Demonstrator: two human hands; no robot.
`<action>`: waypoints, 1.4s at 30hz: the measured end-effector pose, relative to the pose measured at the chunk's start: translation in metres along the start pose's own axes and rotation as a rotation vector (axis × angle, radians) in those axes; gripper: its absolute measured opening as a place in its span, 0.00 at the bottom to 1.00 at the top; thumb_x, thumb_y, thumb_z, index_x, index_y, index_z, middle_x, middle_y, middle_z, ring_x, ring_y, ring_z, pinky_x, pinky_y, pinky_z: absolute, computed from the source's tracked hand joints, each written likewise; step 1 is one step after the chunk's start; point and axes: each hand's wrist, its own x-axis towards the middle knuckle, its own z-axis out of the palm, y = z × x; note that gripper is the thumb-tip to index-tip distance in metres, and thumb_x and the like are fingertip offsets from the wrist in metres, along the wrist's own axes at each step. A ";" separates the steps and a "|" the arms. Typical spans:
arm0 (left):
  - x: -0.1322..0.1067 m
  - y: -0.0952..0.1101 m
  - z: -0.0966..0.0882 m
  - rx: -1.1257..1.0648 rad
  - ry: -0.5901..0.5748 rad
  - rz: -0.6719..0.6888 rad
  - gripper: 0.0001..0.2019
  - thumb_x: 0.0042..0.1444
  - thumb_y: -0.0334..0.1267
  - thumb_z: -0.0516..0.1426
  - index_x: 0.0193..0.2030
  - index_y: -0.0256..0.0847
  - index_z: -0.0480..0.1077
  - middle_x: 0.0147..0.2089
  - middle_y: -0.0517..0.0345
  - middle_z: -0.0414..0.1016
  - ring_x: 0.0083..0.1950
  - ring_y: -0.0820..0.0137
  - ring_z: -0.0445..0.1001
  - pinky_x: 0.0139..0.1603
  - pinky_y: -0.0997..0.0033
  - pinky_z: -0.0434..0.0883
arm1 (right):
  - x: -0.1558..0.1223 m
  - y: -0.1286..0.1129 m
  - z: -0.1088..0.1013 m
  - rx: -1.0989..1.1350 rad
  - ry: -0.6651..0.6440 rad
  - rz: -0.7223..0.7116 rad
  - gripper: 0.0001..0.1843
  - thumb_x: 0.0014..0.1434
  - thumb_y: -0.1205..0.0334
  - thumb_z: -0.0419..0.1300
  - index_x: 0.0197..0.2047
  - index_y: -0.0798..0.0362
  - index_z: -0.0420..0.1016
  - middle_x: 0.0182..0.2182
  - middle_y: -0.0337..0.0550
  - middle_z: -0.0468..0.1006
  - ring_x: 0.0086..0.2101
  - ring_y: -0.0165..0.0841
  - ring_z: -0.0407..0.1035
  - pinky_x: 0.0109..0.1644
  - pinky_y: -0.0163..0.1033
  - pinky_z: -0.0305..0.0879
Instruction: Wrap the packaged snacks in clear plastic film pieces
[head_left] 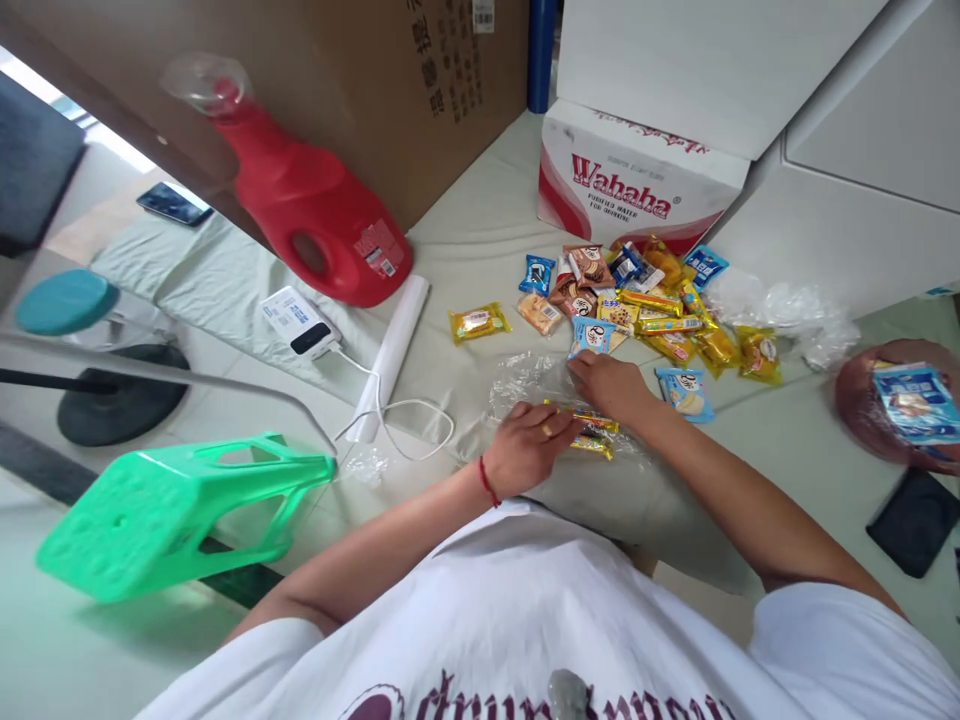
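My left hand (529, 448), with a red cord at the wrist, is closed at the edge of a crinkled clear plastic bag (525, 385). Yellow stick-shaped snack packets (594, 446) lie in or under the film beside its fingers. My right hand (611, 385) pinches the lower edge of a light-blue snack packet (590, 337); its fingertips are partly hidden. Another light-blue packet (684, 393) lies by my right wrist. Beyond my hands spreads a pile of wrapped snacks (660, 300), with a single yellow packet (480, 322) apart to the left.
A Wahaba-printed carton (637, 180) stands behind the pile. Crumpled clear plastic (787, 310) and a brown bowl (855, 400) with blue packets are at right. At left are a red jug (300, 200), a white power bank (300, 322) with cable, and a green stool (150, 510) on its side.
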 end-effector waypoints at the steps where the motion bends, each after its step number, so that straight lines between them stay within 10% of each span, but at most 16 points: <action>1: 0.006 0.004 0.006 0.018 -0.102 -0.009 0.17 0.70 0.33 0.50 0.57 0.46 0.77 0.56 0.50 0.81 0.53 0.62 0.73 0.49 0.59 0.65 | 0.003 -0.001 0.001 -0.031 0.004 0.014 0.17 0.70 0.64 0.57 0.59 0.54 0.74 0.56 0.55 0.76 0.50 0.45 0.70 0.44 0.41 0.64; 7: 0.011 0.007 0.023 0.106 -0.266 -0.104 0.16 0.74 0.41 0.50 0.59 0.44 0.76 0.61 0.50 0.78 0.52 0.61 0.71 0.46 0.58 0.63 | 0.008 0.012 0.005 -0.047 0.058 -0.124 0.13 0.71 0.61 0.56 0.41 0.55 0.81 0.47 0.56 0.78 0.54 0.50 0.62 0.51 0.48 0.59; 16: 0.009 0.021 0.023 0.106 -0.236 -0.267 0.13 0.70 0.36 0.53 0.50 0.44 0.80 0.42 0.48 0.79 0.49 0.59 0.71 0.45 0.58 0.65 | -0.045 -0.002 0.017 0.150 0.114 -0.314 0.14 0.75 0.63 0.50 0.47 0.54 0.77 0.41 0.49 0.77 0.39 0.36 0.70 0.41 0.38 0.62; 23: -0.014 0.002 0.020 -0.270 -0.133 -0.235 0.13 0.65 0.32 0.54 0.38 0.45 0.81 0.39 0.52 0.81 0.46 0.61 0.76 0.52 0.57 0.71 | -0.079 -0.028 0.071 0.260 0.231 -0.475 0.20 0.73 0.69 0.48 0.59 0.52 0.77 0.67 0.52 0.70 0.62 0.43 0.68 0.65 0.52 0.66; 27: -0.034 -0.026 0.003 -0.339 0.218 -0.745 0.19 0.67 0.34 0.45 0.38 0.41 0.78 0.39 0.49 0.79 0.44 0.63 0.76 0.50 0.58 0.74 | -0.081 -0.030 0.073 0.196 0.174 -0.460 0.17 0.71 0.70 0.51 0.53 0.54 0.81 0.72 0.53 0.63 0.67 0.47 0.63 0.67 0.58 0.64; 30: -0.028 -0.038 -0.007 -0.152 0.336 -1.046 0.20 0.71 0.40 0.44 0.53 0.38 0.75 0.56 0.39 0.76 0.60 0.55 0.72 0.62 0.47 0.69 | -0.081 -0.030 0.067 0.189 0.157 -0.450 0.16 0.71 0.68 0.52 0.47 0.54 0.82 0.73 0.53 0.62 0.68 0.48 0.63 0.66 0.61 0.66; 34: -0.005 -0.025 -0.018 -0.040 -0.040 -0.970 0.14 0.56 0.46 0.65 0.46 0.42 0.77 0.63 0.41 0.73 0.69 0.45 0.65 0.64 0.46 0.67 | -0.081 -0.029 0.062 0.164 0.160 -0.472 0.14 0.71 0.66 0.54 0.46 0.56 0.83 0.72 0.55 0.63 0.66 0.48 0.65 0.66 0.60 0.66; 37: 0.014 -0.005 -0.026 -0.076 -0.246 -0.883 0.04 0.57 0.38 0.61 0.36 0.42 0.76 0.46 0.48 0.80 0.51 0.55 0.77 0.48 0.60 0.72 | -0.079 -0.031 0.061 0.161 0.171 -0.454 0.14 0.71 0.65 0.56 0.51 0.55 0.82 0.72 0.54 0.63 0.66 0.47 0.64 0.67 0.58 0.65; 42: 0.047 0.017 -0.011 -0.343 -0.330 -0.809 0.16 0.66 0.35 0.50 0.31 0.40 0.76 0.28 0.57 0.76 0.32 0.68 0.75 0.35 0.71 0.67 | -0.079 -0.029 0.057 0.276 0.198 -0.445 0.17 0.71 0.63 0.55 0.56 0.57 0.80 0.59 0.58 0.77 0.62 0.47 0.69 0.66 0.59 0.65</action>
